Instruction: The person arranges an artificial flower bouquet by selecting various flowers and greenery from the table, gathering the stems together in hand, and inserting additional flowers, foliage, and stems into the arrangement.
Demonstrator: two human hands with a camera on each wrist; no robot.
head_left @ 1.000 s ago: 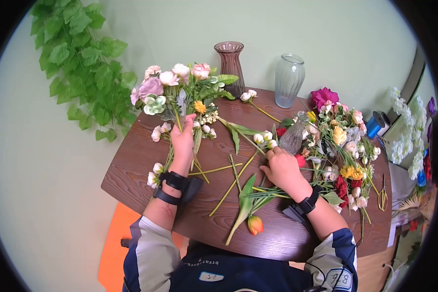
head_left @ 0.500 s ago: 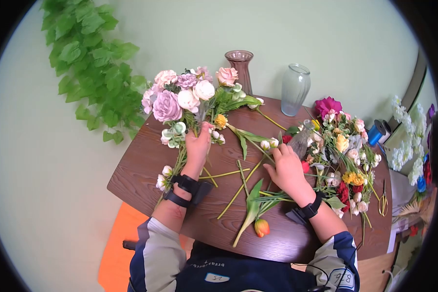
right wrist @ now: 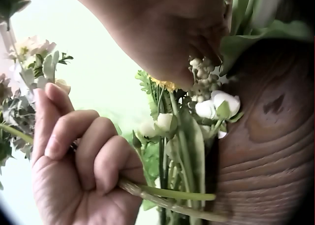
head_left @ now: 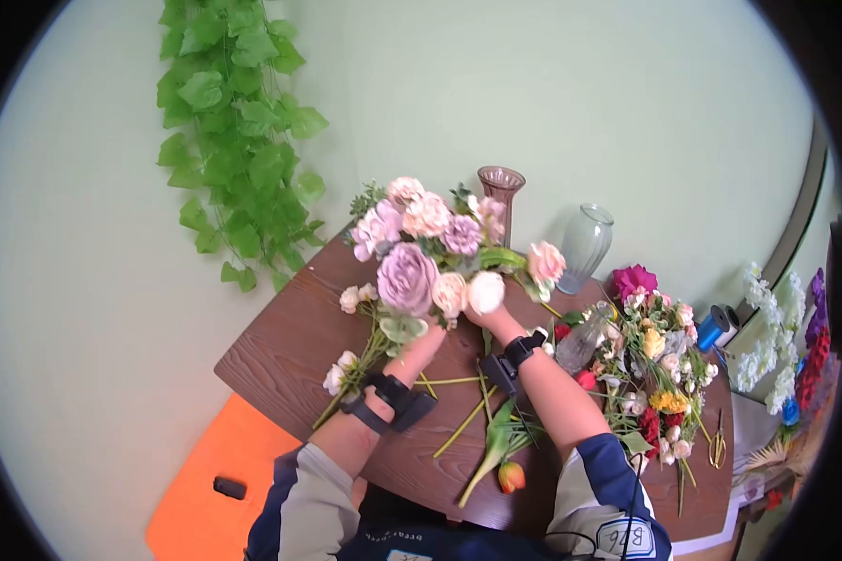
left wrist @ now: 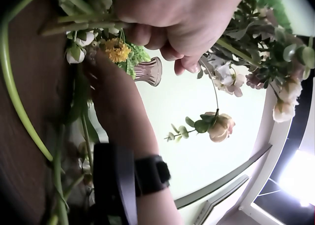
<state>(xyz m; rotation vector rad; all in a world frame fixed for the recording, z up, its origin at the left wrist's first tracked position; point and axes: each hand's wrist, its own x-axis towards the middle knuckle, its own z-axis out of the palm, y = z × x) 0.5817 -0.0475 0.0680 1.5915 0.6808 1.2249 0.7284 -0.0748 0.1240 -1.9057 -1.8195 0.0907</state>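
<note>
The left hand (right wrist: 88, 171) has its fingers curled round the green stems (right wrist: 182, 193) of a bouquet of lavender, pink and white flowers (head_left: 408, 278), held above the dark brown wooden counter (head_left: 281, 355) toward its far left edge. The right hand (right wrist: 167, 33) reaches beside a white berry cluster (right wrist: 204, 82); whether its fingers grip anything, I cannot tell. An orange-red tulip (head_left: 511, 478) lies by the near edge.

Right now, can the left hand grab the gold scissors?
Probably not. The left hand is gripping flower stems, and the right arm and a big pile of flowers lie between it and the scissors on the table's right side.
</note>
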